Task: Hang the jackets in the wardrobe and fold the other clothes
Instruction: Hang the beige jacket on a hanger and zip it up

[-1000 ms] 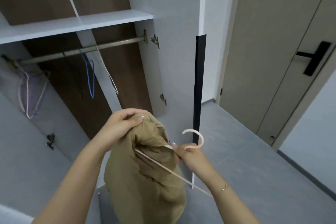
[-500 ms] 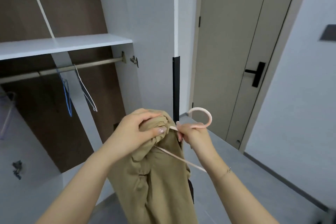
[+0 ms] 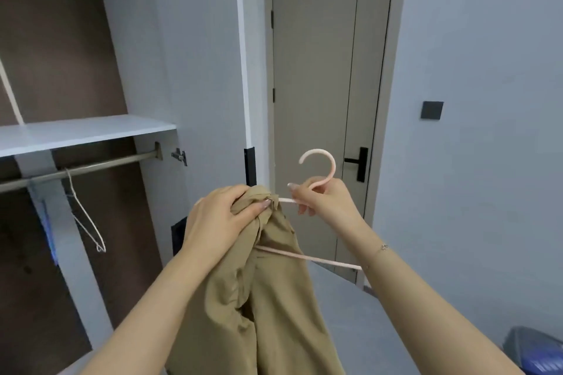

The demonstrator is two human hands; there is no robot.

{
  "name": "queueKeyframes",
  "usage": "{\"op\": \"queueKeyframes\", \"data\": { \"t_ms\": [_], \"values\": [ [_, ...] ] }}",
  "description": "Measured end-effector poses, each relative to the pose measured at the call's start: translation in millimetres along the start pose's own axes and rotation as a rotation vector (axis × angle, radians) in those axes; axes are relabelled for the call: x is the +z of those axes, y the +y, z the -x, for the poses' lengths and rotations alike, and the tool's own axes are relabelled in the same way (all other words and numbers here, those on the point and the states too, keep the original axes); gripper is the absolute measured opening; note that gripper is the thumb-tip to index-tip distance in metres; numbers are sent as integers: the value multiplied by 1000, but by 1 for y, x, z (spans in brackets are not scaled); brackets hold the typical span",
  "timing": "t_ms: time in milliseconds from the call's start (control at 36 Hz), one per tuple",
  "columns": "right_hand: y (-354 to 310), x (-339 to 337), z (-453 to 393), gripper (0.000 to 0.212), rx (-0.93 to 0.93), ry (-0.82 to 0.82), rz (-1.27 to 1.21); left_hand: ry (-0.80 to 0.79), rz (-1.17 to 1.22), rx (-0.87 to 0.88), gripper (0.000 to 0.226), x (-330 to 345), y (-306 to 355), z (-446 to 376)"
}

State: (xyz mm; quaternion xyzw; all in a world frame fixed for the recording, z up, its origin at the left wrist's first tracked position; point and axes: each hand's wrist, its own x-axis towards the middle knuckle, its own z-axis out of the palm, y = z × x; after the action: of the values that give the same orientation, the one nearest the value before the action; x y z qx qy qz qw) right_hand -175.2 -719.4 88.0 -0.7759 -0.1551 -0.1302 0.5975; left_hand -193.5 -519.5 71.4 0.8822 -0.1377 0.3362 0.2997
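Note:
A tan jacket (image 3: 274, 307) hangs in front of me, bunched at its top. My left hand (image 3: 219, 219) grips that bunched top. My right hand (image 3: 323, 201) holds a pale pink hanger (image 3: 323, 161) by the base of its hook; one arm of the hanger runs into the fabric and its lower bar crosses the jacket. The open wardrobe is at left, with a metal rail (image 3: 91, 169) under a white shelf (image 3: 85, 131).
A white wire hanger (image 3: 86, 219) and a blue hanger (image 3: 48, 231) hang on the rail. The wardrobe's open door edge (image 3: 249, 166) stands just behind my hands. A closed room door (image 3: 316, 94) with a black handle is behind, a dark bin (image 3: 536, 350) at lower right.
My view has tilted up and turned right. Both hands have risen with the jacket and hanger, staying together. The hanger hook now points up in front of the room door.

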Motion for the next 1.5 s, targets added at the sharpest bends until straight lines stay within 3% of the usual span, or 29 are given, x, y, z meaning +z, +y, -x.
{"op": "queueKeyframes", "data": {
  "t_ms": [56, 167, 250, 333, 417, 556, 722, 861, 944, 1000, 1056, 1083, 1139, 1194, 1222, 1250, 1278, 1333, 1417, 1500],
  "values": [
    [0, -8, 3, 10, -125, 95, 98, 55, 27, -56, 25, -4, -2, -4],
    [28, -30, 32, 15, -572, 446, 156, 98, 212, -177, 25, -24, -13, -11],
    [75, -39, 58, 21, -607, 548, 223, 134, 398, -251, 21, -44, -23, -13],
    [117, -23, 62, 33, -301, 393, 136, 123, 552, -268, 4, -61, -26, -11],
    [136, 14, 47, 30, 33, 29, -3, 119, 706, -316, 15, -69, -27, -9],
    [128, 81, 14, 43, 316, -473, -161, 100, 825, -426, 23, -82, -40, 0],
    [110, 137, 33, 31, 205, -868, 10, 170, 743, -557, 20, -109, -79, 18],
    [112, 191, 84, 78, 194, -1064, -77, 176, 623, -665, 36, -118, -109, 38],
    [112, 215, 94, 70, 329, -1226, -135, 168, 643, -686, 37, -125, -115, 48],
    [120, 222, 91, 44, 345, -1168, -241, 183, 692, -694, 30, -133, -118, 54],
    [133, 225, 81, 26, 194, -918, -148, 222, 741, -701, 22, -142, -120, 58],
    [143, 226, 75, 27, 135, -795, -61, 236, 763, -698, 20, -145, -121, 60],
    [155, 227, 65, 52, 56, -652, 49, 231, 809, -660, 23, -151, -121, 64],
    [164, 238, 61, 85, 72, -683, 42, 227, 827, -629, 43, -156, -123, 67],
    [165, 246, 62, 91, 83, -746, 63, 233, 833, -630, 42, -158, -122, 68],
    [165, 257, 63, 86, 94, -819, 80, 236, 837, -627, 32, -159, -123, 69],
    [164, 268, 66, 67, 100, -878, 79, 244, 845, -630, 20, -160, -122, 70],
    [160, 283, 75, 15, 127, -935, 61, 261, 825, -646, 23, -163, -120, 70],
    [160, 283, 68, 24, 180, -907, -4, 245, 722, -661, 25, -173, -118, 73],
    [160, 257, 43, 19, 189, -946, -11, 252, 564, -691, 23, -189, -119, 84]
  ]
}}
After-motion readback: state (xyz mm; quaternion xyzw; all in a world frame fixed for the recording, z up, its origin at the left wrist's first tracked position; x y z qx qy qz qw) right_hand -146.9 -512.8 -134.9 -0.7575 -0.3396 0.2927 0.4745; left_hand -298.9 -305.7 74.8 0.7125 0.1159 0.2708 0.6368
